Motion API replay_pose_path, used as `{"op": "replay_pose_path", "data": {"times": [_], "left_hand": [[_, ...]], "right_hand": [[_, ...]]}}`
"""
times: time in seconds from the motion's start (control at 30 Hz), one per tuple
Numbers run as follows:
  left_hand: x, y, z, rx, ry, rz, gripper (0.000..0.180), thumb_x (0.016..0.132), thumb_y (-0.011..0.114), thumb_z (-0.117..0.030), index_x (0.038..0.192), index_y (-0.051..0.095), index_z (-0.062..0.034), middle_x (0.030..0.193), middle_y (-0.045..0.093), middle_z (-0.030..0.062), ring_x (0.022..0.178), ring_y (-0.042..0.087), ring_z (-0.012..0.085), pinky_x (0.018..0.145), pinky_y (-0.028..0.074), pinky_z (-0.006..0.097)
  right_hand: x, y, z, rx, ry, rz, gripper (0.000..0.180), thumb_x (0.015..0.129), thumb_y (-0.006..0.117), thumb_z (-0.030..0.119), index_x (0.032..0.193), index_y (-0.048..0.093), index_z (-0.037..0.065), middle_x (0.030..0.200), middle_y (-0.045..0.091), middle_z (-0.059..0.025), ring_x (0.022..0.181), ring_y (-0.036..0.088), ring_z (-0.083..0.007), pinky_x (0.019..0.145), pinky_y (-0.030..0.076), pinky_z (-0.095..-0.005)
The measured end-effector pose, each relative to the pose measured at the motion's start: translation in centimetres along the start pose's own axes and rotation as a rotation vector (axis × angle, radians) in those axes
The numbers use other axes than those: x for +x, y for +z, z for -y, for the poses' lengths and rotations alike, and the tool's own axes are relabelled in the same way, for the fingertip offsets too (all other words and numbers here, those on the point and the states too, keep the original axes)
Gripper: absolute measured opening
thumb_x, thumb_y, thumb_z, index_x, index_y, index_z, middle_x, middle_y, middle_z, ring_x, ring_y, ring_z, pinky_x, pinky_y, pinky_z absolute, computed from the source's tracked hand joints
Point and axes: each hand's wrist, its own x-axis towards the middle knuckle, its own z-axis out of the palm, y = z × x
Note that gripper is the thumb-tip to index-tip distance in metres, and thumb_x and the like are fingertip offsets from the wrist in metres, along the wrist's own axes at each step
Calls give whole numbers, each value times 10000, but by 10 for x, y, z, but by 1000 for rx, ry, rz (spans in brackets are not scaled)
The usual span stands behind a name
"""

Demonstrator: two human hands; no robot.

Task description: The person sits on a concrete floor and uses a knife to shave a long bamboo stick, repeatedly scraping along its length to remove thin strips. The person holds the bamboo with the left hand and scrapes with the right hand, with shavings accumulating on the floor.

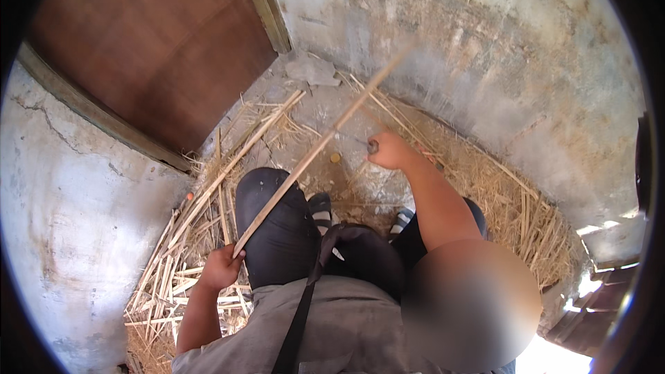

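A long, pale bamboo strip [298,170] slants from my left side up and away to the right, crossing over my left knee. My left hand [222,267] is closed round its near end. Right of the strip, my right hand [389,150] is closed in a fist on a small knife [373,146]. Only the dark end of its handle shows plainly; the thin blade beyond is blurred, and I cannot tell whether it touches the strip. The far end of the strip is smeared by motion.
Split strips [208,194] lie on the floor to my left, and shavings [519,215] pile up along the right wall [485,48]. A brown door [159,41] stands at the far left. A flat stone [312,70] and a small yellowish disc [335,158] lie ahead.
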Motion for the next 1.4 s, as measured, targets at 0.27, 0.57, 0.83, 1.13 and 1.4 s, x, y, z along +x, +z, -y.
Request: {"op": "replay_pose_path", "data": {"times": [0.27,0.57,0.83,1.13,1.4], "left_hand": [[-10,0,3,18,-19,-35,312,997,667,-273,892,635,18,685,621,238,643,609,447,616,486,472],[-8,-13,-6,11,-8,-19,246,986,671,-222,909,650,11,663,620,233,617,619,433,594,486,459],[-2,4,21,83,69,-91,205,948,695,-180,861,641,-3,658,620,241,638,633,454,584,488,478],[-10,-22,-3,59,-47,-22,235,939,717,-204,833,655,-4,658,612,229,624,612,441,586,472,473],[-13,-8,30,60,51,-89,235,973,683,-185,858,632,14,598,580,213,504,547,347,530,437,433]], "right_hand": [[-20,-1,95,-231,-175,210,438,781,711,247,1165,722,34,1132,715,-238,1067,676,-419,932,547,-480],[0,-6,25,-11,42,10,392,781,703,211,1142,729,62,1122,730,-203,1055,694,-384,930,554,-492],[13,15,-17,34,82,-42,458,802,714,230,1218,707,38,1160,729,-194,1071,696,-372,957,544,-470],[-8,8,61,-20,-31,208,459,824,676,285,1206,713,34,1167,712,-224,1076,677,-409,966,533,-465],[5,-21,2,168,125,-55,427,839,758,327,1110,681,6,1082,744,-200,903,710,-339,795,561,-454]]}}
